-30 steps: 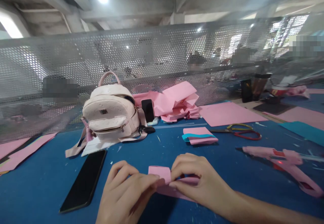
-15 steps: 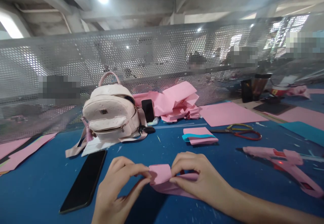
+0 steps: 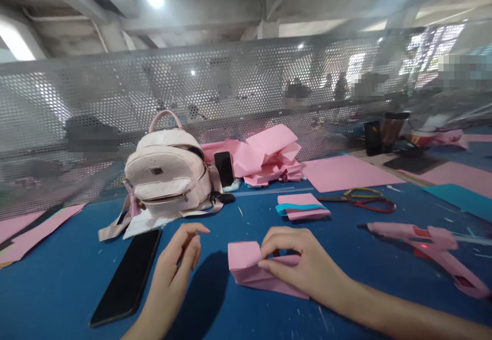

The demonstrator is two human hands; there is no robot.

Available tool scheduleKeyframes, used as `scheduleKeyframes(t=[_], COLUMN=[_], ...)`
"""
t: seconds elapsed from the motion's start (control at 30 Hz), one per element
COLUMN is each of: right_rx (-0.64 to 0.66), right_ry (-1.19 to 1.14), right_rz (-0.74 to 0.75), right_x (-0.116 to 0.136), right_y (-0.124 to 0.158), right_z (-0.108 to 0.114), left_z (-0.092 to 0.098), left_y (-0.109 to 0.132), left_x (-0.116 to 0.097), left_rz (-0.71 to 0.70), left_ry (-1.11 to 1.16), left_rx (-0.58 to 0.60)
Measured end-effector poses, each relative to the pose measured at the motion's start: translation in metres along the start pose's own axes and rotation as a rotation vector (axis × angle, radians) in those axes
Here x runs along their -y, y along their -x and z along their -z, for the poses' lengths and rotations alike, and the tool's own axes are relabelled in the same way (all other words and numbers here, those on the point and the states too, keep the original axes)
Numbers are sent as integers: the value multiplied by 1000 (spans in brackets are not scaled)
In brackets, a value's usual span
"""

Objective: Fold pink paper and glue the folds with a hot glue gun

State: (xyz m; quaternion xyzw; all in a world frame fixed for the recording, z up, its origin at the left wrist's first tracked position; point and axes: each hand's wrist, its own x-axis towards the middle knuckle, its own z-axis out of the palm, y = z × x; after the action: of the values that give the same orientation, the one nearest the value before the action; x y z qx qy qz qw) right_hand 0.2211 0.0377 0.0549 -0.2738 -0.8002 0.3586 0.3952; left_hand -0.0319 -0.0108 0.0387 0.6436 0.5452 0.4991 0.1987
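A folded piece of pink paper [image 3: 246, 258] stands on the blue table, its left end bent up into a short box-like shape. My right hand [image 3: 300, 258] pinches it between thumb and fingers, hiding part of its far side. To the left, my left hand [image 3: 179, 263] hovers apart from the paper with nothing in it, its fingers loosely curled and the index finger reaching out. Beside that hand lies a black phone [image 3: 126, 278]. Beyond the right hand rests a small folded pink paper [image 3: 302, 206] with a blue strip across it.
Scissors [image 3: 365, 201] and a pink glue gun [image 3: 426, 245] with a red light lie on the right. A pale backpack [image 3: 167, 171] and crumpled pink paper [image 3: 272, 155] stand at the back, before a perforated metal partition [image 3: 238, 83]. Pink sheets [image 3: 349, 171] lie behind the scissors.
My left hand has let go of the folded pink paper and moved left, away from it. My right hand still holds the paper in nearly the same place.
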Motion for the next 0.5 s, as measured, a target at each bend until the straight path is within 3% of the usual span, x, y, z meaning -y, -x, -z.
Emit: scheduleKeyframes(t=[0.13, 0.27, 0.5], right_rx=[-21, -36, -38], right_ry=[4, -9, -34], right_rz=[-17, -47, -42], right_x=[-1, -1, -2], right_y=[-1, -4, -2], right_z=[1, 3, 0], left_z=[-1, -2, -10], left_y=[0, -1, 7], left_x=[4, 6, 6], left_rz=[62, 25, -82], left_ry=[-71, -138, -57], left_rx=[81, 225, 467])
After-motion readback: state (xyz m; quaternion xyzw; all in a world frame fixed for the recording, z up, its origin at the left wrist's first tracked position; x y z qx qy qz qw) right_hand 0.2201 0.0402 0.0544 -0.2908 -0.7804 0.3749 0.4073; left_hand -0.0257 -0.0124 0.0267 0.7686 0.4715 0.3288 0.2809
